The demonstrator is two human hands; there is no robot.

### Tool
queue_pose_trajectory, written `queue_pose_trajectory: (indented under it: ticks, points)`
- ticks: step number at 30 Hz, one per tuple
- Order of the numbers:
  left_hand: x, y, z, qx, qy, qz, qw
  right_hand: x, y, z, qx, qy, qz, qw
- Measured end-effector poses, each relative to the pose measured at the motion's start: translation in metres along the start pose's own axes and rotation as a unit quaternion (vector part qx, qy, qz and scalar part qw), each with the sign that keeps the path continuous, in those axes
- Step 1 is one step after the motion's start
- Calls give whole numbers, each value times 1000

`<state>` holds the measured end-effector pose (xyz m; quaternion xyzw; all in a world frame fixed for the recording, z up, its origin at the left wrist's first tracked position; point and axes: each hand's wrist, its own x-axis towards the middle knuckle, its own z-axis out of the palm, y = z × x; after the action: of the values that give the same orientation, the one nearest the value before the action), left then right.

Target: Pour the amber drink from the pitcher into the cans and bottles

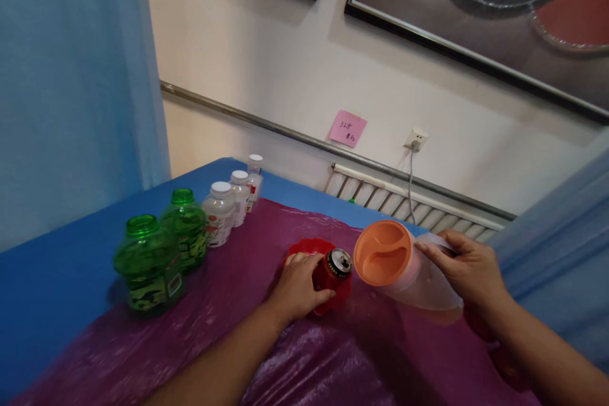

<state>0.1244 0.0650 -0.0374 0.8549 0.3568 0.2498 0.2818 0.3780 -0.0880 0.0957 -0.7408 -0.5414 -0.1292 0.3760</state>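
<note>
— What's nearest us?

— A crinkled, glossy purple plastic sheet (304, 361) spread over the table, with both bare forearms reaching in across it.

— And the hands?

— The left hand (297, 288) is wrapped around a red drinks can (334, 268), fingers curled on its side; the silver top with its pull tab faces us, tipped a little. The can sits in a shallow red dish (309, 247) with a wavy rim. The right hand (469, 266) grips the handle side of a clear plastic jug (423, 292), tilted well over so its round orange lid (383, 252) points toward the can, just beside it.

— Are lid and can touching?

— Close, but I can't tell.

— Further back?

— To the left, two squat green translucent bottles (150, 266) with green caps, ribbed and shiny. Behind them a row of white-capped bottles (221, 212), paler, with printed labels, standing upright in a line on the blue tablecloth (57, 285).

— And the wall?

— A pink sticky note (348, 128), a white socket (415, 139) with a cable hanging, a white slatted radiator (409, 206) below, and dark-framed pictures (476, 19) above. Blue curtains (71, 76) hang at both sides.
</note>
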Motion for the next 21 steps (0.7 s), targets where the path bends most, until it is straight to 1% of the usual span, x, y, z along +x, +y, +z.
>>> queue_pose_trajectory:
  ticks: [14, 21]
  points:
    - [0, 3, -1, 0, -11, -4, 1000, 0, -3, -2, -8, -3, -14, 1000]
    - [0, 0, 1, -4, -7, 1, 1000, 1, 4, 0, -12, 3, -20, 1000]
